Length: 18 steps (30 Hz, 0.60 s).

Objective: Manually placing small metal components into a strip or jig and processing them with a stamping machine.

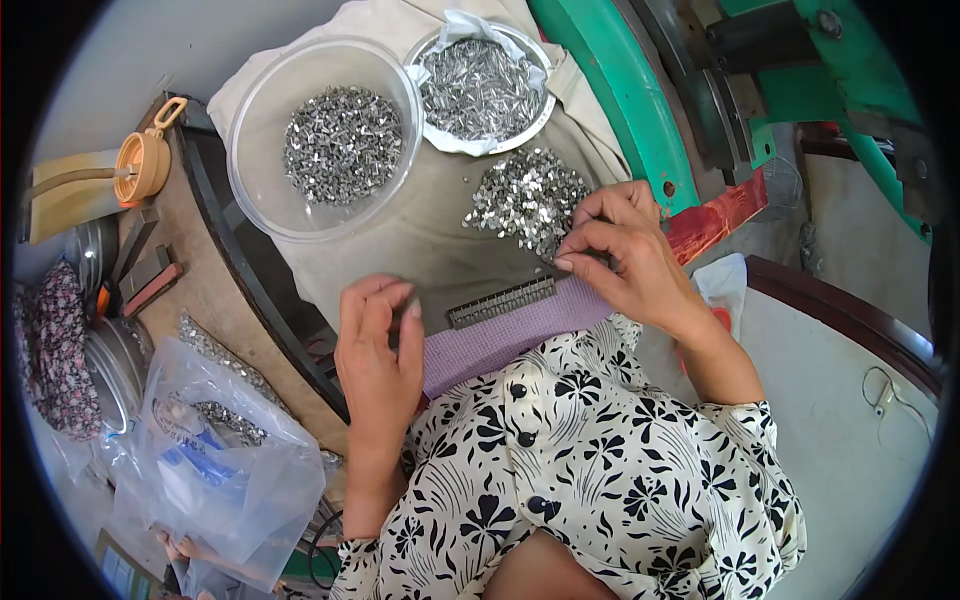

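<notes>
My right hand (pixel 640 262) is at the near right edge of a pile of small shiny metal pieces (pixel 525 195). Its thumb and forefinger are pinched together, and whatever is between them is too small to make out. Below the pile lies a narrow dark metal rack (pixel 502 302) with a row of slots, set along a purple ribbed cloth (pixel 500 335) at the work surface's near edge. Left of the rack, my left hand (pixel 378 350) is raised with its fingers loosely bent and the thumb apart, holding nothing visible.
A clear plastic bowl (pixel 240 165) of small metal pieces and a lined bowl (pixel 545 110) of slim metal pieces stand behind. Green machinery (pixel 620 90) rises at right. At left are a yellow-orange cup-like item (pixel 143 165) and a clear bag (pixel 240 490); another person's hand (pixel 175 545) shows below.
</notes>
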Tool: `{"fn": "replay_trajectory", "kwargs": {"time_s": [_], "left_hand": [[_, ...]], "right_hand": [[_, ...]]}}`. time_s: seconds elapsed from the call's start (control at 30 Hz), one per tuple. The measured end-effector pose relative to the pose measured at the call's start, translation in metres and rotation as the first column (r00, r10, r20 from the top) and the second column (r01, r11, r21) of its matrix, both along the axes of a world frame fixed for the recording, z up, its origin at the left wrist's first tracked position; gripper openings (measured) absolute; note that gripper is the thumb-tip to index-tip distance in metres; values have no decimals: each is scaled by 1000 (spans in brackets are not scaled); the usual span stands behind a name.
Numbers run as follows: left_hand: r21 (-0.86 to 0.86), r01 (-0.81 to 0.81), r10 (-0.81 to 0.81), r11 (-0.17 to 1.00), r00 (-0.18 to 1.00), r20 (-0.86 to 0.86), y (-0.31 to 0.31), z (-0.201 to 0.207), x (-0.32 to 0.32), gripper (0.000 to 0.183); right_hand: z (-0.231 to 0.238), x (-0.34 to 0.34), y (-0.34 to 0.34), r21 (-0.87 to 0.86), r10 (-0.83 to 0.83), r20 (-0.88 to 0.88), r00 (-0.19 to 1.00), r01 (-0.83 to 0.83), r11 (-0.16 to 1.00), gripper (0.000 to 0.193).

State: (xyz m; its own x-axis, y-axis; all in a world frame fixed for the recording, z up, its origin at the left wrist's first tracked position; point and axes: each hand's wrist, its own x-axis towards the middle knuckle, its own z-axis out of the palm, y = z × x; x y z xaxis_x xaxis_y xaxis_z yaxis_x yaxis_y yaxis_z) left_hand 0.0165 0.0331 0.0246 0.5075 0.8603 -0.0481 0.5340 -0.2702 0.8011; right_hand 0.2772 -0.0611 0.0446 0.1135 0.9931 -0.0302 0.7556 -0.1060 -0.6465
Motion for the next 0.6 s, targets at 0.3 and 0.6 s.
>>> {"fn": "replay_trajectory", "kwargs": {"time_s": [0.3,0.6], "left_hand": [[-87,-67,69,994,997,22,-17,0,-13,22],[-27,-37,40,999,992,121,-10,0,-1,25]], "right_hand": [[3,-1,87,484,-185,229,956,54,874,15],[10,18,6,408,-86,2,996,78,910,23]]}}
